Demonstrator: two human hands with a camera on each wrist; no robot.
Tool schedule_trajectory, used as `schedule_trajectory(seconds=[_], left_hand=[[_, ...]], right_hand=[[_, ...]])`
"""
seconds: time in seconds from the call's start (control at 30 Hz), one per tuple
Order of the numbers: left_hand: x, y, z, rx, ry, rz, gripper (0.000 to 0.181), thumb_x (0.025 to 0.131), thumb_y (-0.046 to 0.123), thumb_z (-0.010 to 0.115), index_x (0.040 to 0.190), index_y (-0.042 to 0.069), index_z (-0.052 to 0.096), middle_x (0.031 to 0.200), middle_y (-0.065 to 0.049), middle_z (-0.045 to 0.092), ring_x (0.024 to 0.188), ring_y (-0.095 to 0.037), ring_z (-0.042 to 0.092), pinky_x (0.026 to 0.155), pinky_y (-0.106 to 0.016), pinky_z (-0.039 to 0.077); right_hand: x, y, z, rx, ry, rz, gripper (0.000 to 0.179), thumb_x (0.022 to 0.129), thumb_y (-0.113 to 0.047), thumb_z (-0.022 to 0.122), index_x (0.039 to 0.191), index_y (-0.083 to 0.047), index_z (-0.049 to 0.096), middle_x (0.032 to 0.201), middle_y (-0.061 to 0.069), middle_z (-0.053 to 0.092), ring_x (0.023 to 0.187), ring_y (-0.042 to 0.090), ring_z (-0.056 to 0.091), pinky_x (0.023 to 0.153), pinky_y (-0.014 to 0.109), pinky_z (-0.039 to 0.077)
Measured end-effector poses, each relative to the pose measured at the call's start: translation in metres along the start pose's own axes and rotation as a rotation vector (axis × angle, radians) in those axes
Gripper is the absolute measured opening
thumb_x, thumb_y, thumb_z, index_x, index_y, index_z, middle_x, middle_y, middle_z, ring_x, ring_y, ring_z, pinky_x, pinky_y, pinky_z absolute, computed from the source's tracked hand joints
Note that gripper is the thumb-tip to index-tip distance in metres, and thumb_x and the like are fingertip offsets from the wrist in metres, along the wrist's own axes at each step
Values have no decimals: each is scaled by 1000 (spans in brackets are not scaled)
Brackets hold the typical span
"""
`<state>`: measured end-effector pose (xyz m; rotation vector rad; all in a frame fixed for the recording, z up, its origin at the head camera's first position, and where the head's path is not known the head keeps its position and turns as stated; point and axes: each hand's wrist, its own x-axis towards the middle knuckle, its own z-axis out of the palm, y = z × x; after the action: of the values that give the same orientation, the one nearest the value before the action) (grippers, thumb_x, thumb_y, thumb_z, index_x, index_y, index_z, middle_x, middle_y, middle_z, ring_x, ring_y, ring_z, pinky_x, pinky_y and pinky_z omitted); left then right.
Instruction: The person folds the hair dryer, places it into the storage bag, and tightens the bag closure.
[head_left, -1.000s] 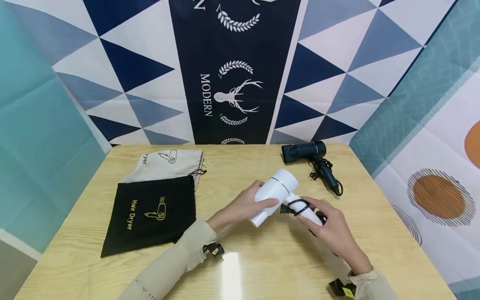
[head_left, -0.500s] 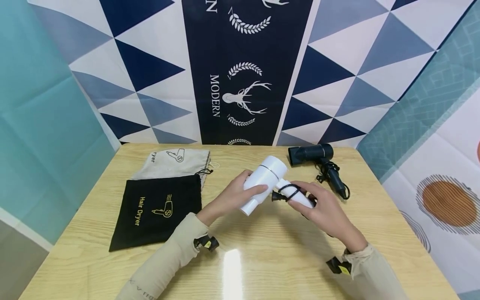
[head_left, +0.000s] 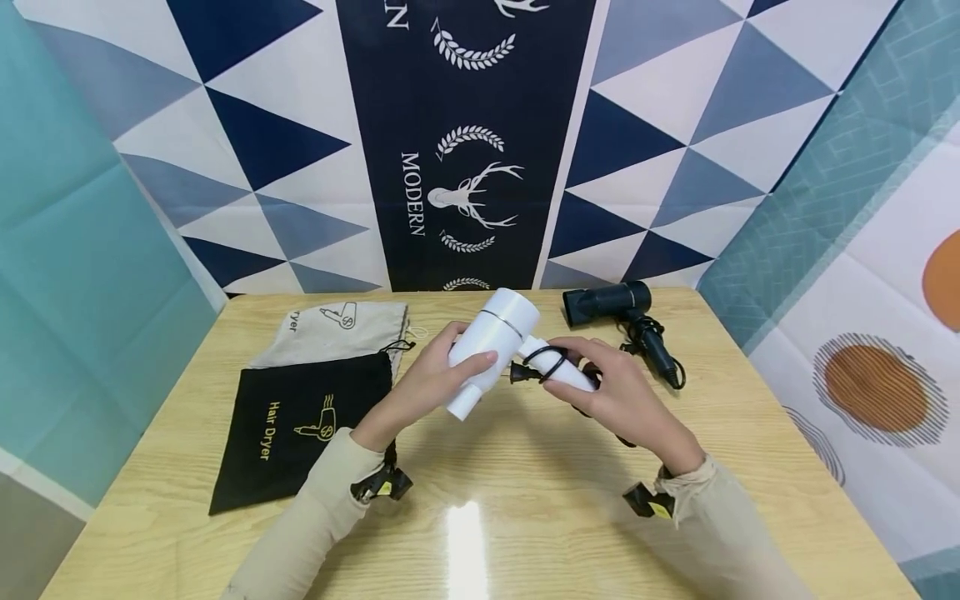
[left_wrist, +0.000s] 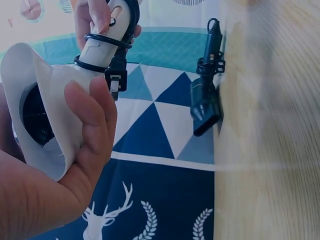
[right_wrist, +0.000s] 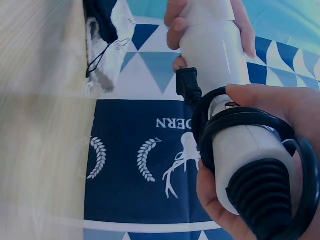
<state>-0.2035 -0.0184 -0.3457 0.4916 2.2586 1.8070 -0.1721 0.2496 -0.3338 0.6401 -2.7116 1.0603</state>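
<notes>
A white hair dryer (head_left: 495,329) is held above the table by both hands. My left hand (head_left: 420,379) grips its barrel near the nozzle, thumb along the near side; the left wrist view looks into the nozzle's wide flat mouth (left_wrist: 37,115). My right hand (head_left: 618,387) holds the handle (right_wrist: 250,145), which has its black cord (right_wrist: 245,120) wound around it. The black plug (left_wrist: 116,75) sticks out beside the handle, close to where it meets the barrel.
A black hair dryer (head_left: 607,304) with its cord wrapped lies at the back right of the wooden table (head_left: 525,533). On the left, a black drawstring pouch (head_left: 300,433) marked "Hair Dryer" overlaps a light grey pouch (head_left: 330,329). A patterned cloth wall (head_left: 465,100) stands behind the table.
Both hands have carried the white hair dryer leftward and a little farther from the body, toward the pouches. Their holds on barrel and handle stay the same. The head view has shifted slightly.
</notes>
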Motion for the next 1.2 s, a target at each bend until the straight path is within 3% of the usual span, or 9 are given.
schedule_trajectory(seconds=[0.2, 0.3, 0.4, 0.53, 0.63, 0.7, 0.9, 1.07, 1.2], left_hand=[[-9, -2, -19, -54, 13, -7, 57, 95, 38, 66, 141, 13, 42, 118, -16, 58, 87, -29, 67, 64, -43, 58], [-14, -2, -31, -73, 26, 4, 57, 96, 36, 65, 142, 12, 40, 119, -18, 56, 89, -30, 66, 66, -44, 58], [-18, 2, -46, -51, 57, 33, 57, 96, 33, 65, 141, 9, 40, 121, -19, 53, 93, -31, 63, 69, -43, 57], [-21, 6, -58, -8, 93, 65, 58, 95, 33, 65, 141, 8, 40, 121, -17, 53, 96, -31, 61, 72, -42, 57], [-22, 7, -58, 28, 89, 72, 60, 95, 35, 66, 142, 9, 39, 122, -16, 53, 97, -31, 61, 72, -42, 56], [-22, 7, -57, 59, 77, 74, 62, 94, 36, 67, 142, 10, 38, 122, -15, 53, 97, -30, 62, 73, -41, 57], [-25, 8, -57, 101, 68, 83, 62, 93, 38, 68, 141, 13, 38, 121, -13, 53, 93, -29, 63, 70, -41, 57], [-25, 7, -63, 38, -30, 118, 59, 100, 42, 55, 143, 8, 34, 118, -19, 57, 91, -30, 64, 70, -43, 56], [-27, 9, -63, -35, -79, 114, 51, 104, 41, 46, 140, 8, 33, 111, -21, 58, 85, -30, 64, 67, -45, 56]], right_hand=[[18, -5, 7, 61, -55, -35, 51, 90, -38, 74, 136, -22, 58, 112, -1, 67, 87, 18, 61, 68, 35, 51], [26, -8, 8, 102, -81, -14, 53, 93, -40, 70, 140, -22, 53, 114, -1, 68, 97, 16, 64, 75, 38, 52], [34, -10, 9, 156, -149, 27, 51, 98, -41, 63, 142, -19, 51, 114, 3, 68, 95, 17, 65, 76, 39, 52], [41, -8, 15, 375, -298, 60, 43, 103, -35, 54, 135, -7, 52, 104, 15, 68, 84, 26, 68, 73, 43, 56], [42, -6, 17, 528, -371, 76, 39, 106, -30, 50, 132, -2, 50, 96, 20, 68, 82, 32, 70, 73, 47, 58], [43, -6, 18, 549, -391, 83, 38, 106, -31, 48, 133, -3, 48, 92, 20, 68, 79, 33, 70, 70, 47, 58], [47, -9, 22, 550, -377, 53, 36, 106, -33, 47, 134, -9, 49, 87, 20, 66, 58, 29, 59, 51, 38, 52], [42, -13, 21, 503, -289, 44, 32, 105, -31, 51, 130, -12, 54, 80, 18, 64, 48, 23, 51, 43, 34, 46], [34, -17, 20, 497, -283, 38, 29, 105, -30, 53, 127, -12, 56, 77, 18, 62, 47, 23, 50, 42, 35, 45]])
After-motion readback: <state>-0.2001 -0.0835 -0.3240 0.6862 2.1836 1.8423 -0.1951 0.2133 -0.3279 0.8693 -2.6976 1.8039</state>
